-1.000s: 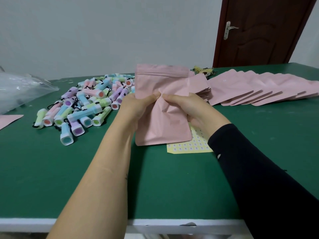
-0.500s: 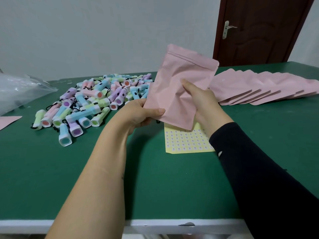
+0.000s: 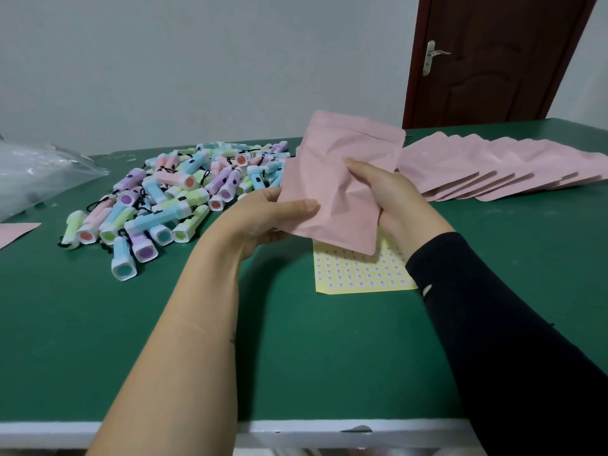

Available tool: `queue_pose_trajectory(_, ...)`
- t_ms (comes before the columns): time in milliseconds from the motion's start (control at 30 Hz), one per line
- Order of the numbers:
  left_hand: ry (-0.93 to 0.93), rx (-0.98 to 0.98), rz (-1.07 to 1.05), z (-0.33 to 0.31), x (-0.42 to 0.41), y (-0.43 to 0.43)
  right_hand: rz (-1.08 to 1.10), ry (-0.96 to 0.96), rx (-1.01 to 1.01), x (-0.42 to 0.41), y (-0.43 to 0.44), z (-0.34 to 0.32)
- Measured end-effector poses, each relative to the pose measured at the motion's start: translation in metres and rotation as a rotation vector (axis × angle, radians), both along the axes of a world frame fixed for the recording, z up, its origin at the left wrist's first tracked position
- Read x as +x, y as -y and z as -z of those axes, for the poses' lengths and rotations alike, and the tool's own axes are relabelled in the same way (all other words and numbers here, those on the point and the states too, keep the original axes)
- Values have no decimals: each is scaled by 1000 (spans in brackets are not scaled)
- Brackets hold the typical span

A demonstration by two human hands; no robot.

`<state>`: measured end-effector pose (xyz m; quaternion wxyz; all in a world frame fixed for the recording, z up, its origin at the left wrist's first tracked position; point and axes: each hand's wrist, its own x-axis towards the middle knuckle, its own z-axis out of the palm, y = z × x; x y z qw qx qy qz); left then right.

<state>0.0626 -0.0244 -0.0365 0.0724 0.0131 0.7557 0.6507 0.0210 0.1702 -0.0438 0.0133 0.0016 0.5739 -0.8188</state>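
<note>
Head view: a matte pink flat zip-top pouch [image 3: 332,179] is held up off the green felt-topped counter [image 3: 296,357], mid-frame, tilted w/ its top edge leaning to the right. Its lower corner hangs over the pale yellow sheet of small round stickers [image 3: 358,274], which lies flat on the counter & is partly hidden by it.

The left hand [image 3: 263,215], bare forearm, pinches the pouch's lower-left edge: thumb on the front face, other fingers curled behind. The right hand [image 3: 391,195], in a black sleeve, grips the right side about halfway up, thumb pressing into the front so the material creases there, fingers wrapped behind. Both hands are clamped on the same pouch.

To the left, a loose heap of small pastel plastic flashlights [image 3: 184,199] (pink, blue, green, purple, w/ black cords) sits on the counter, near the left hand but not touching it. A crumpled clear plastic bag [image 3: 36,172] lies at far left, w/ a pink pouch corner [image 3: 13,232] just below it. Right of the held pouch, a fanned row of matching pink pouches [image 3: 493,166] lies overlapped along the back edge. Bkgd: a dark brown wooden door [image 3: 493,60] w/ a metal handle.
</note>
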Motion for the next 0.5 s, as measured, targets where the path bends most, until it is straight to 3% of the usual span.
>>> queue_pose_trajectory(233,-9,207,-97,-1,1,-6,-192,-6,153,12,21,0)
queue_pose_trajectory(500,41,170,-221,1,-3,-9,-138,90,278,15,31,-1)
